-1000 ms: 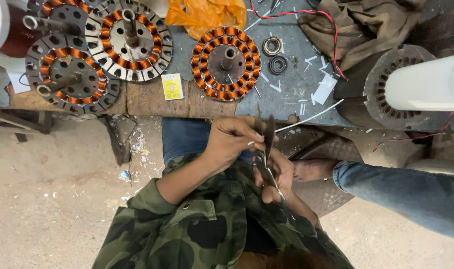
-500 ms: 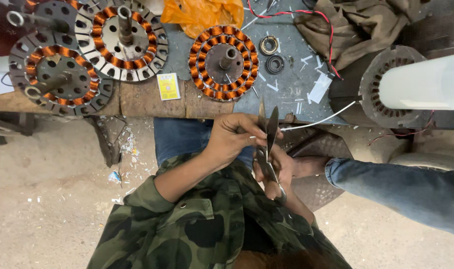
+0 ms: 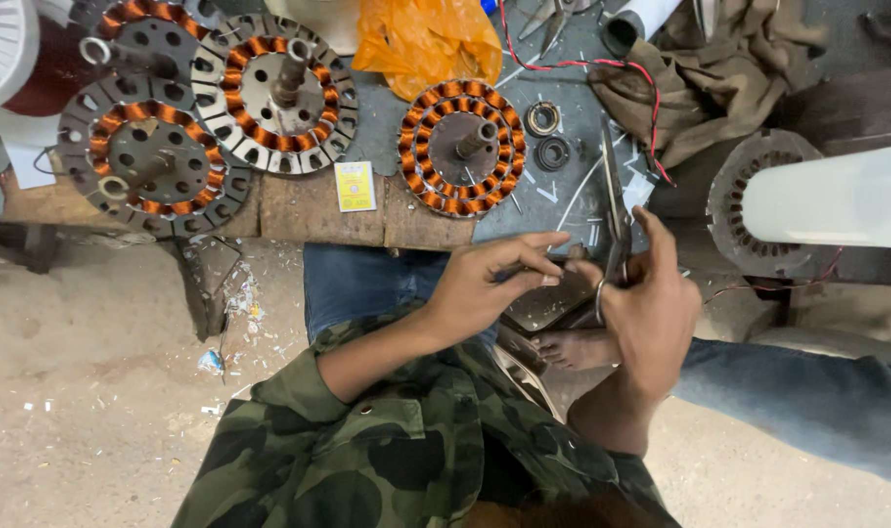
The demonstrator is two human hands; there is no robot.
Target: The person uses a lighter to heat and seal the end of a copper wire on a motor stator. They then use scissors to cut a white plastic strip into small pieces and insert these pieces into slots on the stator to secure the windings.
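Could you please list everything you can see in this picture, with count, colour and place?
wound stators: three, grey metal with orange copper coils, on the bench at left and centre
bearings: two, one steel-coloured and one dark, right of the central stator
orange bag: one, top centre of the bench
yellow packet: one, bench edge
red wire: one, running across the bench at upper right
brown cloth: one, upper right
empty stator ring: one, grey, at right
white cylinder: one, far right
scissors: one, metal, in the right hand
left hand: pinching a thin strip, hard to make out
right hand: gripping the scissors
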